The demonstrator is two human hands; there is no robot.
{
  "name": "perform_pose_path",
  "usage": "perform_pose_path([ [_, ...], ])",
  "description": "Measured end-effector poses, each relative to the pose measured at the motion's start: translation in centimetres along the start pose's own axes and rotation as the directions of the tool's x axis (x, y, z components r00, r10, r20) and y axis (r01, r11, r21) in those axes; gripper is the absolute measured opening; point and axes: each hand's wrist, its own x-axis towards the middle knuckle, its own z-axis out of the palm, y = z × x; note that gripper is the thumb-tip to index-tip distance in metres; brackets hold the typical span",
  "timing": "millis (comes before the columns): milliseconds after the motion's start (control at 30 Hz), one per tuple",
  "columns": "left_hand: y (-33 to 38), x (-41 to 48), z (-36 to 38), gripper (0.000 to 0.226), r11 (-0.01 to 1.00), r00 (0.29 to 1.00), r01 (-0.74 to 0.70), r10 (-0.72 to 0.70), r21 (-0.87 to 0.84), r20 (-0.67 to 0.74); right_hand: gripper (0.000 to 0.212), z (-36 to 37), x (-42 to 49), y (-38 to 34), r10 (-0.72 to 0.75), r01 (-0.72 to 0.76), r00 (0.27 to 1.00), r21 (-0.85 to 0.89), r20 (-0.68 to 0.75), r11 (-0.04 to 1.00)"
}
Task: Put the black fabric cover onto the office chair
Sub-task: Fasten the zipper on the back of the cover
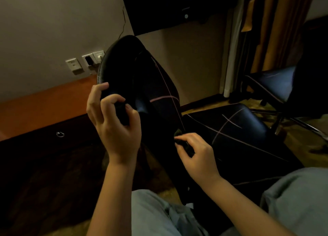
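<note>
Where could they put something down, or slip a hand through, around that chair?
The orange desk top below the wall sockets looks bare, as does the chair seat beyond the right hand. It is crowded along the backrest, where the left hand and right hand both grip the black fabric cover.

The black fabric cover [124, 114] blends into the dark office chair [152, 83], so its edge cannot be traced; only small bunches show, pinched in the left hand [113, 127] and the right hand [197, 154]. The chair's base is hidden behind its own back and the person's legs [154, 214]. The chair back covers part of the far wall sockets [95, 57]. The desk [44, 101] runs off the left edge, a second chair [273, 86] off the right
</note>
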Motion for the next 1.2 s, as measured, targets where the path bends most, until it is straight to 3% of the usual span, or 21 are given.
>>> perform_pose_path([
  [233,-1.3,0.4,0.4,0.022,1.000,1.000,0.008,-0.008,-0.004,-0.025,0.016,0.2,-4.0,5.3,0.248,-0.237,0.965,-0.114,0.085,0.965],
  [367,-1.8,0.6,0.6,0.022,1.000,1.000,0.003,-0.003,-0.008,-0.029,0.022,0.2,-4.0,6.0,0.301,-0.291,0.948,-0.098,0.105,0.952],
  [567,-2.1,0.5,0.8,0.022,1.000,0.999,-0.009,0.008,-0.009,-0.049,0.013,0.7,1.4,0.9,0.066,-0.067,0.997,0.009,0.043,0.998],
  [667,-1.9,0.4,0.9,0.024,1.000,0.998,-0.008,0.007,-0.014,-0.058,0.015,1.1,4.9,-2.4,-0.110,0.107,0.991,0.044,0.081,0.993],
  [767,-1.9,0.4,0.7,0.022,1.000,0.999,-0.013,0.013,-0.005,-0.047,0.019,1.5,6.3,-3.6,-0.163,0.156,0.983,0.080,0.089,0.984],
  [967,-2.1,0.2,0.8,0.020,1.000,0.998,-0.015,0.015,0.002,-0.058,0.024,1.1,2.4,0.7,0.122,-0.127,0.991,0.119,0.047,0.985],
  [1100,-1.9,0.4,1.1,0.021,1.000,0.996,-0.006,0.005,-0.011,-0.089,0.021,-0.1,-0.6,4.0,0.383,-0.390,0.916,0.041,0.115,0.920],
  [1200,-1.9,0.4,1.0,0.022,1.000,0.997,0.000,-0.001,-0.012,-0.079,0.017,-0.8,-1.7,5.3,0.474,-0.479,0.864,-0.010,0.170,0.878],
])
